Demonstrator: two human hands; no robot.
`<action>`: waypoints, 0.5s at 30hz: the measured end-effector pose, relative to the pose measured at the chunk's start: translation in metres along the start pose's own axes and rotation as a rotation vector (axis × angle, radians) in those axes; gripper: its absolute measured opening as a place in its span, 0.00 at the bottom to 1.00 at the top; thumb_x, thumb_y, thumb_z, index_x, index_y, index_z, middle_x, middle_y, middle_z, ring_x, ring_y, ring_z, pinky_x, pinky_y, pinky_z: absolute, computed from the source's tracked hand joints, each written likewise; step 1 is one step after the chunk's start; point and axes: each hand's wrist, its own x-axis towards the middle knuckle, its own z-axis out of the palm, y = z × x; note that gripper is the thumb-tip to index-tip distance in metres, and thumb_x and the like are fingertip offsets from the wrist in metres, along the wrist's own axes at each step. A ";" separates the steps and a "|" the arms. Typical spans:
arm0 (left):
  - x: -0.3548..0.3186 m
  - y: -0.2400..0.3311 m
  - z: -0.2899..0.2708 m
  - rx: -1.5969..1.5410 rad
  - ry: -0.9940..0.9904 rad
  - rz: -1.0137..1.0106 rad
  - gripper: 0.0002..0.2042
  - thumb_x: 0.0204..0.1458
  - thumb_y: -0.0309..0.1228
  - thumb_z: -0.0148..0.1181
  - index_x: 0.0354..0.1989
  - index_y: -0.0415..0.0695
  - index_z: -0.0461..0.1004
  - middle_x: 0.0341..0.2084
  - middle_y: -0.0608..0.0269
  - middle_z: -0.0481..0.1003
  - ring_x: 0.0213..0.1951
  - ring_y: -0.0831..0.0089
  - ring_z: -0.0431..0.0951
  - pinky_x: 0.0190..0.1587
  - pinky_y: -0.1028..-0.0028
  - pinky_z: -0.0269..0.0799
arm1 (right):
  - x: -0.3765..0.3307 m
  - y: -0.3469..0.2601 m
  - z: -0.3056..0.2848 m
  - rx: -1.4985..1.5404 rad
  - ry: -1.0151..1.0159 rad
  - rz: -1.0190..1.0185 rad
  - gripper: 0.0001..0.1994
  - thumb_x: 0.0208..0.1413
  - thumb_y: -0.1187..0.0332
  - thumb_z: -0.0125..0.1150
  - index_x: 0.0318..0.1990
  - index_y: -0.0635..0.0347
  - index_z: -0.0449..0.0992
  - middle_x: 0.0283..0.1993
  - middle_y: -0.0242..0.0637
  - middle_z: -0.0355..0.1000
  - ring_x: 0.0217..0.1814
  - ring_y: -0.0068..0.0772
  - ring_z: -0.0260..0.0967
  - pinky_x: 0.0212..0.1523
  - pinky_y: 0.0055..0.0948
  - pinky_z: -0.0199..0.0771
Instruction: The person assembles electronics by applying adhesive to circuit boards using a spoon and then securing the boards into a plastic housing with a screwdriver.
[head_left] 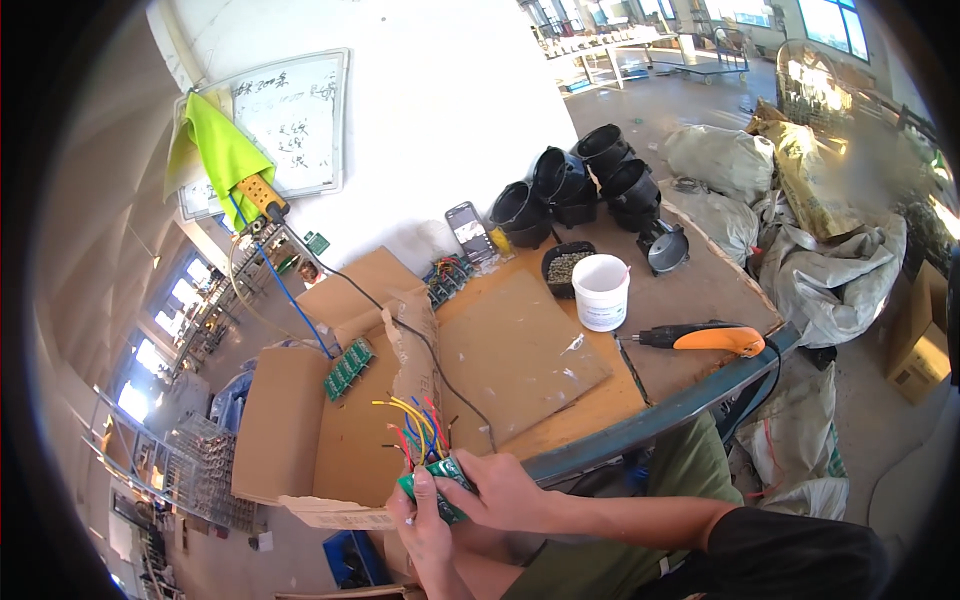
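A green circuit board (pixel 440 488) with a bunch of coloured wires (pixel 420 425) is held between my two hands, over the near edge of an open cardboard box (pixel 275 420). My left hand (pixel 425 530) grips the board's left side, its thumb across the face. From the right, my right hand (pixel 490 490) pinches the same board near where the wires come off. Red, yellow, blue and black wire ends stick up and away from me. Another green board (pixel 348 369) lies on the box's far part.
An orange and black electric screwdriver (pixel 705 338) lies right on the workbench (pixel 560 455). Behind are a white tub (pixel 602 292), a black tray of small parts (pixel 567 268), black plastic housings (pixel 565 185), a phone (pixel 468 232) and more boards (pixel 448 280). A dark cable (pixel 400 322) crosses the box.
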 end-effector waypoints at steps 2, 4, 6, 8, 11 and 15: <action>0.000 -0.001 -0.005 -0.011 0.005 -0.018 0.15 0.66 0.38 0.53 0.30 0.42 0.70 0.26 0.71 0.70 0.29 0.84 0.65 0.33 0.79 0.63 | -0.002 0.001 0.005 -0.006 -0.021 0.020 0.14 0.60 0.61 0.61 0.35 0.64 0.68 0.20 0.50 0.69 0.21 0.57 0.69 0.21 0.44 0.67; 0.000 -0.003 -0.012 -0.008 -0.002 -0.024 0.14 0.66 0.38 0.53 0.30 0.42 0.70 0.26 0.72 0.70 0.29 0.84 0.66 0.33 0.79 0.63 | -0.002 0.000 0.010 -0.008 -0.029 0.022 0.13 0.60 0.62 0.62 0.35 0.63 0.68 0.20 0.49 0.68 0.20 0.57 0.68 0.21 0.43 0.67; -0.001 -0.006 -0.021 0.003 -0.027 -0.022 0.14 0.66 0.38 0.53 0.31 0.42 0.70 0.26 0.72 0.70 0.29 0.84 0.66 0.32 0.79 0.63 | -0.003 -0.002 0.014 -0.013 -0.023 0.009 0.14 0.60 0.62 0.62 0.35 0.64 0.67 0.19 0.49 0.68 0.20 0.57 0.68 0.20 0.44 0.67; -0.002 -0.009 -0.023 -0.001 0.034 -0.015 0.14 0.66 0.37 0.52 0.30 0.42 0.70 0.25 0.72 0.69 0.28 0.84 0.66 0.31 0.80 0.62 | -0.004 -0.004 0.019 -0.032 -0.032 0.005 0.14 0.60 0.61 0.62 0.35 0.64 0.67 0.19 0.48 0.68 0.19 0.56 0.68 0.20 0.44 0.67; -0.002 -0.017 -0.026 -0.010 0.120 0.014 0.14 0.66 0.37 0.52 0.29 0.43 0.71 0.23 0.72 0.69 0.27 0.84 0.65 0.30 0.80 0.61 | -0.005 -0.007 0.023 -0.054 -0.053 0.006 0.15 0.60 0.61 0.62 0.34 0.64 0.67 0.20 0.48 0.68 0.19 0.56 0.68 0.20 0.44 0.67; -0.003 -0.011 -0.025 0.167 0.065 0.071 0.16 0.66 0.36 0.52 0.25 0.41 0.70 0.20 0.72 0.68 0.25 0.84 0.65 0.29 0.80 0.61 | -0.004 -0.013 0.020 -0.099 -0.045 0.015 0.16 0.61 0.58 0.60 0.33 0.64 0.67 0.19 0.48 0.70 0.22 0.55 0.71 0.22 0.45 0.69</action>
